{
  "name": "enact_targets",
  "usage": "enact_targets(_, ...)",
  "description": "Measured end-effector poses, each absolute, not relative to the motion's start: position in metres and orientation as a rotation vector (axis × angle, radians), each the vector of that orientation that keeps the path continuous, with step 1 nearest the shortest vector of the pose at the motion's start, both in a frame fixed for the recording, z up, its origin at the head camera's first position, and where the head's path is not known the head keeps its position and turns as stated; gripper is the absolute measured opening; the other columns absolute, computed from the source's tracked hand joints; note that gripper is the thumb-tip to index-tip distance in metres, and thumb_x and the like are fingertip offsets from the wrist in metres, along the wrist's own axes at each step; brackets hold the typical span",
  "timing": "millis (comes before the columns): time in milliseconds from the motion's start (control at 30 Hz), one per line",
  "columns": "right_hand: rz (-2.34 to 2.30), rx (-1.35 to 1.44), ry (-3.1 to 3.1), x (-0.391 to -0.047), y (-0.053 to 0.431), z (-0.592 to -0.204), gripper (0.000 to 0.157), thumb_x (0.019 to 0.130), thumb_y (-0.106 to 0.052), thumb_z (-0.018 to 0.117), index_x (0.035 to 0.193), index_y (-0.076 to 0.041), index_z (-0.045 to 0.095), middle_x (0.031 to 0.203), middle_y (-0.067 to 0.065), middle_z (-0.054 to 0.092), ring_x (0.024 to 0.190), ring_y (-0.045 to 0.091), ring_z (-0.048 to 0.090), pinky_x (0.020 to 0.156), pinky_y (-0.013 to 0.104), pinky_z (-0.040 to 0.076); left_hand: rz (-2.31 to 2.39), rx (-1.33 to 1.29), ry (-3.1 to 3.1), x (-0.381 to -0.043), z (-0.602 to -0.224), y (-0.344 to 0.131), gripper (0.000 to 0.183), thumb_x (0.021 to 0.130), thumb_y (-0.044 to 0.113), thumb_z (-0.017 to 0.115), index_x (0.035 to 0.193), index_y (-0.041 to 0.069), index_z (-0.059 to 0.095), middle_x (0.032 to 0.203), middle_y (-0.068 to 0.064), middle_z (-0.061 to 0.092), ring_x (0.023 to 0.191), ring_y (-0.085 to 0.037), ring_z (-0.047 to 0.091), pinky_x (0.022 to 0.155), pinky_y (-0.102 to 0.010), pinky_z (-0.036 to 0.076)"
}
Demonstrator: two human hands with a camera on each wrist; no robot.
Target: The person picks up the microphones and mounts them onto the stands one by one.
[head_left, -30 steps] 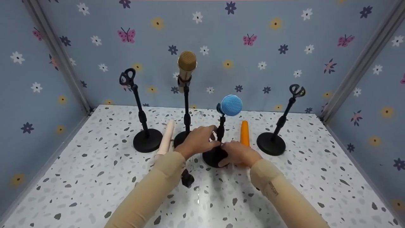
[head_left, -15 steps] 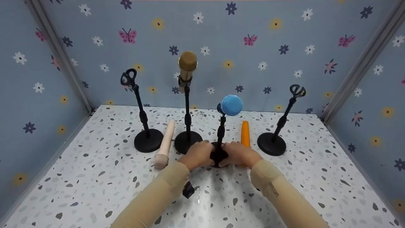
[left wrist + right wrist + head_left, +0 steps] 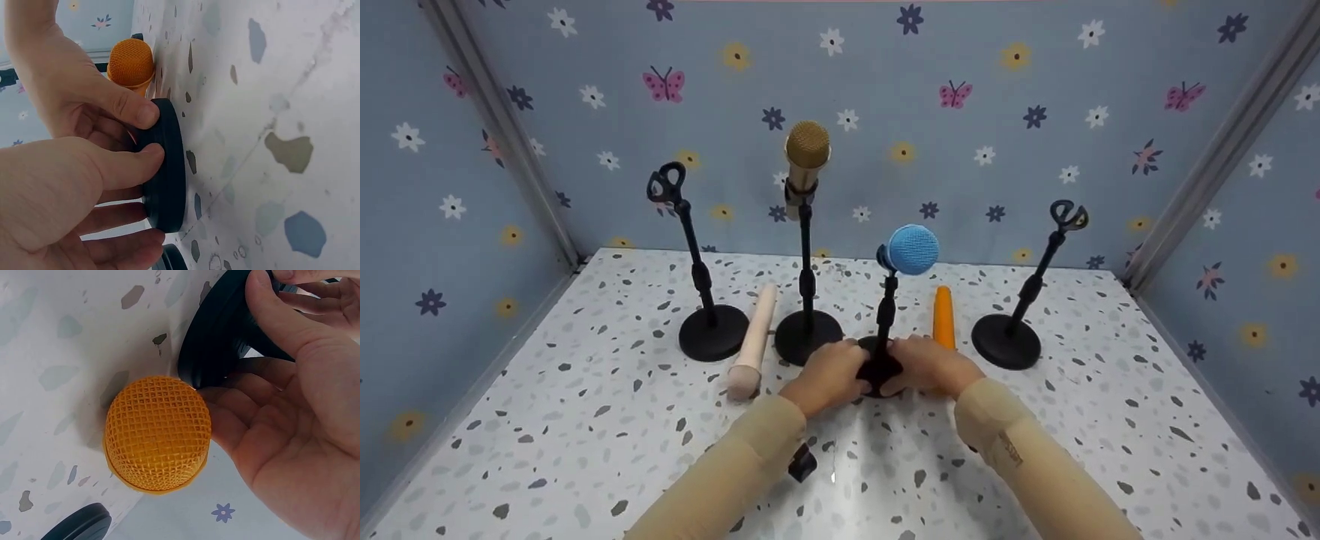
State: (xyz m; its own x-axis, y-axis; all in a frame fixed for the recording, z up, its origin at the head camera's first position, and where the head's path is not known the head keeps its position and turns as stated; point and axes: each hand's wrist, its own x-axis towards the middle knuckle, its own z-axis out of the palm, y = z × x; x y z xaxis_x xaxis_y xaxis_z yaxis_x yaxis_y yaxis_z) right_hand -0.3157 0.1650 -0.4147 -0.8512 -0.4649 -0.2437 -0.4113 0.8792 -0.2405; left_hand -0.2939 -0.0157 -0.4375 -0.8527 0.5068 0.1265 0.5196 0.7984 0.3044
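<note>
A short black microphone stand (image 3: 885,319) stands in the middle of the table, with a blue-headed microphone (image 3: 913,250) in its clip. My left hand (image 3: 826,375) grips the left side of its round base (image 3: 169,169), thumb on the rim and fingers against the other face. From the opposite side my right hand (image 3: 928,365) holds the same base, its thumb close to the left one. An orange microphone (image 3: 157,433) lies beside my right hand, partly hidden by it in the head view. Behind my left hand stands a taller stand bearing a gold microphone (image 3: 807,154).
A pale pink microphone (image 3: 754,341) lies left of my hands. Two stands with vacant clips, one at left (image 3: 712,330) and one at right (image 3: 1006,341), flank the group. A small black object (image 3: 802,463) lies by my left sleeve. Patterned panels (image 3: 877,82) enclose the table.
My left hand has come down from beside the stand's post to the left side of its base. My right hand has stayed on the base; the stand looks unmoved.
</note>
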Motion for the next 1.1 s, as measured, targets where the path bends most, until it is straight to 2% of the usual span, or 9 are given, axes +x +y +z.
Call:
enact_targets(200,-0.263,-0.652,2.765,-0.317,0.166,-0.415,0.047,0.088,-0.033,0.081,0.119,-0.001,0.067,0.106,0.017,0.071,0.092,0.028,0.065,0.093,0.046,0.053,-0.46,-0.896,-2.829,-0.298,-0.442,-0.015,0.015,0.084,0.013,0.082,0.09,0.004,0.072,0.096,-0.013,0.071,0.09,-0.035,0.069,0.082,-0.051,0.056)
enact_targets(400,-0.253,-0.512,2.757,-0.324,0.164,-0.414,0.047,0.091,-0.032,0.078,0.123,-0.001,0.064,0.11,0.019,0.07,0.098,0.03,0.066,0.097,0.047,0.052,-0.366,-0.809,-2.942,-0.308,-0.438,-0.005,0.014,0.089,0.016,0.079,0.097,0.007,0.073,0.103,-0.011,0.072,0.099,-0.035,0.068,0.092,-0.059,0.051)
enact_targets(500,-0.262,-0.458,2.746,-0.329,0.161,-0.413,0.048,0.092,-0.032,0.078,0.126,-0.001,0.065,0.112,0.019,0.07,0.099,0.03,0.065,0.101,0.047,0.05,-0.318,-0.764,-3.003,-0.315,-0.435,0.001,0.016,0.091,0.018,0.078,0.102,0.008,0.073,0.106,-0.011,0.072,0.102,-0.034,0.068,0.094,-0.055,0.052)
enact_targets(700,-0.288,-0.389,2.752,-0.34,0.158,-0.411,0.043,0.09,-0.029,0.079,0.124,-0.004,0.069,0.11,0.014,0.071,0.095,0.026,0.062,0.102,0.045,0.048,-0.388,-0.703,-3.051,-0.329,-0.429,0.009,0.016,0.088,0.009,0.078,0.103,0.004,0.072,0.106,-0.014,0.071,0.099,-0.032,0.068,0.086,-0.044,0.057)
enact_targets(867,-0.385,-0.304,2.764,-0.347,0.157,-0.41,0.041,0.087,-0.021,0.082,0.122,-0.004,0.071,0.113,0.013,0.071,0.096,0.025,0.062,0.104,0.044,0.048,-0.46,-0.669,-3.041,-0.338,-0.428,0.015,0.014,0.088,0.002,0.074,0.103,0.001,0.073,0.105,-0.017,0.071,0.099,-0.034,0.069,0.085,-0.046,0.057)
enact_targets(1100,-0.417,-0.312,2.836,-0.352,0.158,-0.408,0.04,0.085,-0.017,0.085,0.119,-0.002,0.071,0.112,0.015,0.071,0.1,0.028,0.066,0.097,0.043,0.052,-0.461,-0.606,-3.035,-0.35,-0.429,0.02,0.013,0.091,0.006,0.073,0.103,0.001,0.073,0.106,-0.017,0.071,0.101,-0.034,0.068,0.088,-0.045,0.056)
